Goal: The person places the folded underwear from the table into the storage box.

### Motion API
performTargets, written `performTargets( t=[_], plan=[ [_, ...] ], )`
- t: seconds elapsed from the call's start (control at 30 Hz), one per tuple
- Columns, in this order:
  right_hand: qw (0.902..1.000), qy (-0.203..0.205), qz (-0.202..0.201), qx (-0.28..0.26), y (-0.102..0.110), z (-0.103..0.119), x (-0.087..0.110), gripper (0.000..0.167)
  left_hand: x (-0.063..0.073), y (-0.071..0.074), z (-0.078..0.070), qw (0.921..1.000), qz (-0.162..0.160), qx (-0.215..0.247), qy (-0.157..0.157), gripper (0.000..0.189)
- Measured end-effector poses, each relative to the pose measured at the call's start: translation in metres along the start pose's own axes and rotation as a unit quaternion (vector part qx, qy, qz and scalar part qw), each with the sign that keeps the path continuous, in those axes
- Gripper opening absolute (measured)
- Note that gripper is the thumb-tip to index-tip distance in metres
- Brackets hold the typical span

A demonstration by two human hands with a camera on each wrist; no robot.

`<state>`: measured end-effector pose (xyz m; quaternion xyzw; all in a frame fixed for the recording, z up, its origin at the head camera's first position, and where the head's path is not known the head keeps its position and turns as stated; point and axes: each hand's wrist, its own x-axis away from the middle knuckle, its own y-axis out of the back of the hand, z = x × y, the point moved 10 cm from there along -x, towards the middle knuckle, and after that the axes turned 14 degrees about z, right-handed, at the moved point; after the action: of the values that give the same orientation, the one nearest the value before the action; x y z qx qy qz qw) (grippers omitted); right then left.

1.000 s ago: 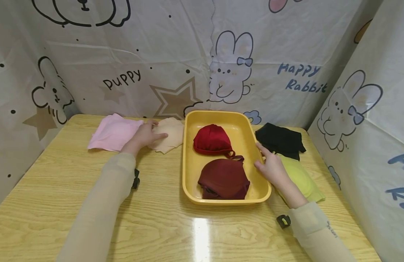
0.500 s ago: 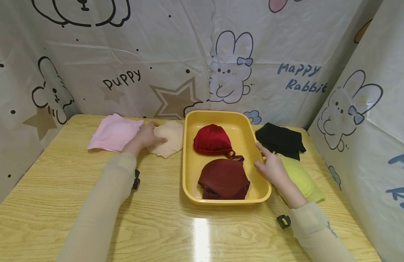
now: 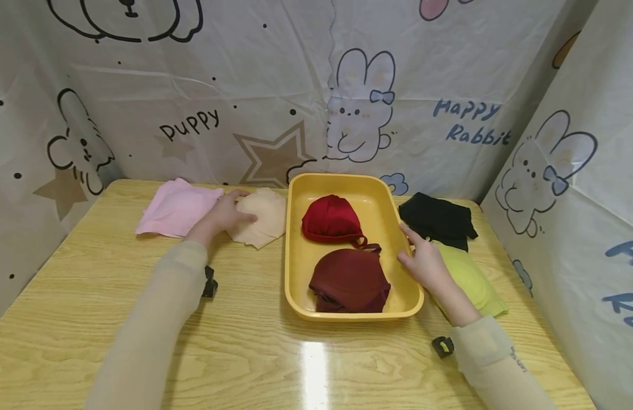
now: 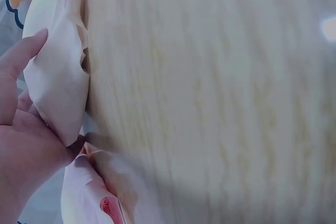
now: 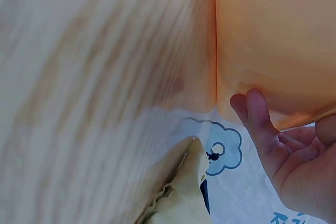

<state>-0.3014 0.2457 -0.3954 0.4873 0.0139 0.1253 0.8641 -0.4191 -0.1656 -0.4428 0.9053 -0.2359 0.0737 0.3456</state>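
A folded beige bra (image 3: 262, 217) lies left of the yellow tray (image 3: 289, 267). My left hand (image 3: 223, 213) grips its left side, the thumb across the cup and the fingers at its back edge. In the left wrist view, the beige bra (image 4: 60, 72) sits between thumb and fingers. My right hand (image 3: 425, 259) holds the tray's right side by the rim. In the right wrist view, fingertips (image 5: 257, 100) press against the tray's outer wall (image 5: 278, 35). Inside the tray lie a bright red bra (image 3: 331, 219) and, nearer, a folded maroon bra (image 3: 349, 279).
A folded pink bra (image 3: 179, 208) lies left of my left hand. On the right are a folded black garment (image 3: 439, 216) and a yellow-green bra (image 3: 470, 279), partly behind my right hand. A printed curtain (image 3: 275, 85) stands behind the wooden table (image 3: 244, 353).
The beige bra has shifted slightly toward me and left, with my left hand on it. My right hand and the tray keep their place.
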Motion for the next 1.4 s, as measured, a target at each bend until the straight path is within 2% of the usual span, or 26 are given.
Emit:
performTargets(
  t=[0.2, 0.63, 1.0, 1.4],
  plan=[
    [1.0, -0.004, 0.003, -0.004, -0.001, 0.0, 0.0, 0.062, 0.006, 0.002, -0.006, 0.9997, -0.002, 0.022, -0.012, 0.072],
    [1.0, 0.0, -0.004, 0.001, -0.001, 0.0, 0.0, 0.062, 0.017, 0.009, -0.022, 0.9982, -0.019, 0.037, -0.042, 0.071],
    [1.0, 0.002, -0.007, -0.001, 0.0, 0.0, 0.0, 0.062, 0.032, 0.013, -0.037, 0.9977, -0.044, 0.03, -0.042, 0.068],
    [1.0, 0.005, -0.007, -0.002, 0.0, 0.0, 0.0, 0.062, 0.055, 0.021, -0.044, 0.9942, -0.056, 0.089, -0.02, 0.067]
  ],
)
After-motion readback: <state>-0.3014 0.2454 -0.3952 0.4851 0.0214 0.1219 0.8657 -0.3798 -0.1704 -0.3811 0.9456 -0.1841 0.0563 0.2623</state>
